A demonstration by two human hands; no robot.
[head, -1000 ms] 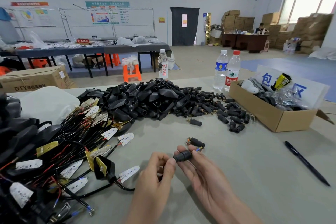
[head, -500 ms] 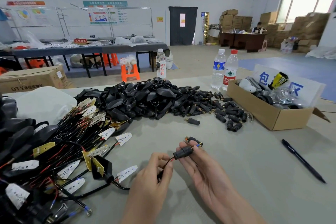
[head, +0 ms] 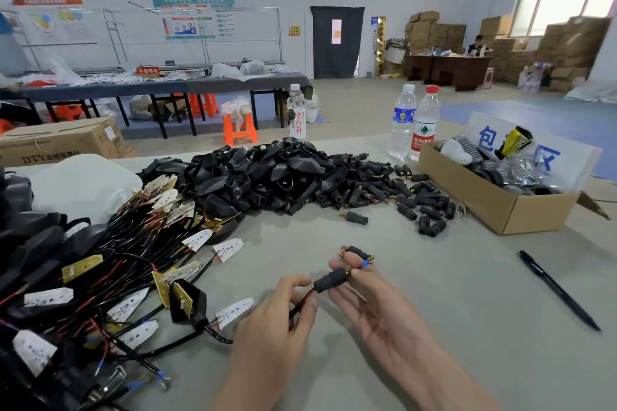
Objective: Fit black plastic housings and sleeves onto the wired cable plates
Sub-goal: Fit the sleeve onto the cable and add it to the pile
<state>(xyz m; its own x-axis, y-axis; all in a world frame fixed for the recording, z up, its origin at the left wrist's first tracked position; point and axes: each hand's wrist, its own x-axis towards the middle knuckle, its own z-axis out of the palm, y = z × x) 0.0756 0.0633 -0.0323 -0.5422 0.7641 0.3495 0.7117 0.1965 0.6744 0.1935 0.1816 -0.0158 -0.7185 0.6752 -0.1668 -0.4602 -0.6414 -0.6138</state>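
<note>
Pinching the wires (head: 302, 302) in my left hand (head: 277, 327), lower centre, I should pull them straight through the black sleeve (head: 330, 280) my right hand (head: 384, 314) grips.

left hand (head: 273, 327) – pinches wires (head: 302, 302) | right hand (head: 377, 310) – holds black sleeve (head: 330, 280) at fingertips

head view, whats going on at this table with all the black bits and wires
A person is assembling cable parts by hand. The left hand pinches thin red and black wires that run into a small black plastic sleeve, pinched by the right hand. A heap of loose black plastic housings and sleeves lies beyond, a tangle of wired plates on the left.
</note>
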